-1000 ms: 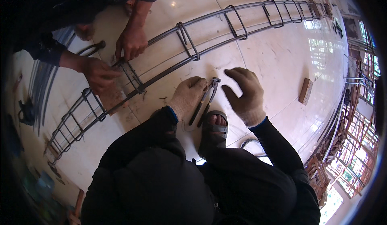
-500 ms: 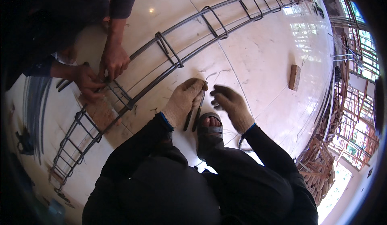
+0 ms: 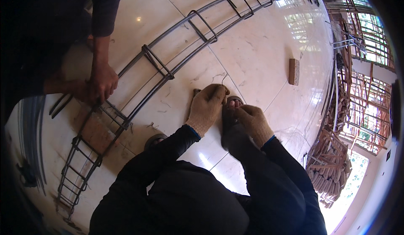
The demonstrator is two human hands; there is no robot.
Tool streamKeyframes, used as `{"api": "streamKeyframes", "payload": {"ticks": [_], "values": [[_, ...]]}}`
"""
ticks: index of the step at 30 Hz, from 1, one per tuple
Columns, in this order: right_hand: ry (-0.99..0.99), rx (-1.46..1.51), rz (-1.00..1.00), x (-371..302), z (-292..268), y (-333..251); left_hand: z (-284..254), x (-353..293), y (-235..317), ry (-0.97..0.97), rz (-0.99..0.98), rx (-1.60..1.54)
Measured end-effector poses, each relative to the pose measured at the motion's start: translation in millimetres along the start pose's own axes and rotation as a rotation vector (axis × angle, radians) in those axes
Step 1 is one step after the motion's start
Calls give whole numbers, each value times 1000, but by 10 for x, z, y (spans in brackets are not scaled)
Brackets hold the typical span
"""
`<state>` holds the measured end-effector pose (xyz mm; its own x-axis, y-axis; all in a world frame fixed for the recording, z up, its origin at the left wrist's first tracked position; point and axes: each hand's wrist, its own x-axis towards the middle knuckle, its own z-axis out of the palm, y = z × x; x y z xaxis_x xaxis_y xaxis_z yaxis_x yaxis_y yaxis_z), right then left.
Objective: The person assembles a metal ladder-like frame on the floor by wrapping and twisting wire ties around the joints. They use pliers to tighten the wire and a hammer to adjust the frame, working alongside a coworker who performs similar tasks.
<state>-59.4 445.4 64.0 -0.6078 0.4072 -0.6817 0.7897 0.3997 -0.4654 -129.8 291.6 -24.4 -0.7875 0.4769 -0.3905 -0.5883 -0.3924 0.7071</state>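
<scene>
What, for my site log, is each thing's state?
Left hand: gloved, pinching thin wire
Thin wire: curved
Right hand: gloved, fingers curled; grip unclear
Rebar cage: lying lengthwise, stirrups unevenly spaced
Co-worker's hands: bare, close together at the cage
Small block: resting apart from the cage
Sandals: worn
Wood pile: stacked

The right hand [image 3: 252,120], spread beside the pliers 1.0 s ago, had drawn its fingers together and come in over the sandalled foot [image 3: 230,108]; the pliers had dropped out of plain sight near the left hand [image 3: 206,108]; a thin wire [image 3: 224,77], curving rightward 0.5 s ago, now pointed upward at that hand's fingertips; the co-worker's 2 hands [image 3: 103,83], apart 1.0 s ago, had met at the steel cage [image 3: 170,76]; the view had shifted, bringing a 2nd sandal [image 3: 155,140] into sight.
</scene>
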Motion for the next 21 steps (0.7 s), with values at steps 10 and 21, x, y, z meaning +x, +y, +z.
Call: {"api": "streamKeyframes", "payload": {"ticks": [10, 21], "values": [[32, 82, -118, 388, -205, 117, 129, 234, -167, -22, -142, -102], [-496, -142, -914, 951, -275, 225, -334, 68, 144, 3, -260, -218]]}}
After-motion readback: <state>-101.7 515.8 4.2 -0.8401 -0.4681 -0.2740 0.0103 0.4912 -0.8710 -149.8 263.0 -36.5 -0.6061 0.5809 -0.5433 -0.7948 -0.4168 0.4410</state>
